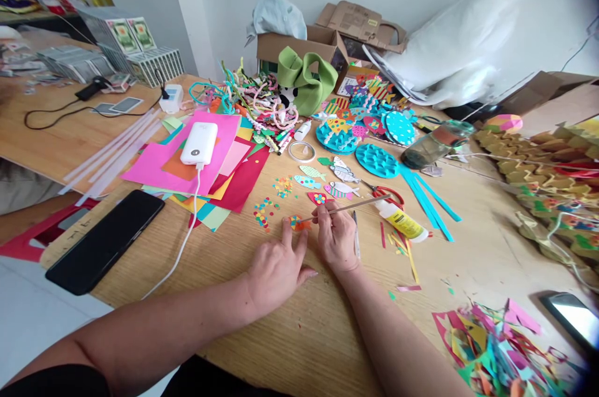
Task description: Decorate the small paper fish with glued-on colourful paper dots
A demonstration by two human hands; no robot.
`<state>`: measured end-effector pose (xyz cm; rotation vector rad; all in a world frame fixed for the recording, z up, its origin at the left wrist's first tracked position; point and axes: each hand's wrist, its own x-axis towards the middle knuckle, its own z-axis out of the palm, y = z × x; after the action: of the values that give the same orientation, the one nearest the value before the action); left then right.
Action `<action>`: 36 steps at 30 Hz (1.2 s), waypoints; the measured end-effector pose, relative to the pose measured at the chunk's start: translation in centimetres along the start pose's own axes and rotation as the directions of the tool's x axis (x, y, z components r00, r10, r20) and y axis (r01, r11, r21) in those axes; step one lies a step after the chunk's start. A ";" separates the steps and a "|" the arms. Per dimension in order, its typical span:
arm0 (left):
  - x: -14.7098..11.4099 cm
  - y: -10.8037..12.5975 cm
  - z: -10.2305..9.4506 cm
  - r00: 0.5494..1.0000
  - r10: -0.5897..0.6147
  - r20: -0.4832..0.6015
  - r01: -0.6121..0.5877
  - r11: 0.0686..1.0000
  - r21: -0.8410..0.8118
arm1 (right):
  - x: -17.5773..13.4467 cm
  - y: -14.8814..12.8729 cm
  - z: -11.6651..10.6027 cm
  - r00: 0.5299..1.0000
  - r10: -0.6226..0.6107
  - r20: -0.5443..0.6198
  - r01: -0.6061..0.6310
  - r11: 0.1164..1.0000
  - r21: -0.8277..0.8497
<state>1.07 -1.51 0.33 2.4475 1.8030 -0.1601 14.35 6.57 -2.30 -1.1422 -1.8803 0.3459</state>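
Note:
My right hand [336,238] pinches a thin wooden stick [353,205], its lower end touching a small orange paper fish [299,223] with coloured spots. With fingers spread, my left hand [279,266] rests on the table, its fingertips at the fish's edge. Loose coloured paper dots [265,213] lie just left of the fish. Beyond it are a red paper piece with a flower [319,198] and several decorated paper fish [307,181]. A pen [356,235] lies beside my right hand, partly hidden by it.
Red-handled scissors [390,195] and a glue bottle [405,224] lie to the right, near blue paper strips [428,206]. A glass jar [437,144] is behind them. Leftward are coloured sheets [140,166] under a white power bank [199,143], and a black phone [105,241]. Paper scraps [498,347] are heaped front right.

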 end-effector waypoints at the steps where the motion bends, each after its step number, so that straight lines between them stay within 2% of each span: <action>1: 0.0 0.0 0.0 1.000 0.000 0.002 0.000 1.000 -0.001 | 0.0 0.0 0.0 1.000 -0.001 0.000 0.001 1.000 0.004; 36: 0.0 0.0 -0.2 1.000 0.000 0.000 0.000 1.000 -0.003 | 0.0 0.2 0.4 1.000 0.031 -0.005 -0.031 0.999 0.040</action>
<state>1.07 -1.52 0.49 2.4458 1.8019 -0.1571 14.21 6.72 -2.68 -1.1447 -1.8442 0.3955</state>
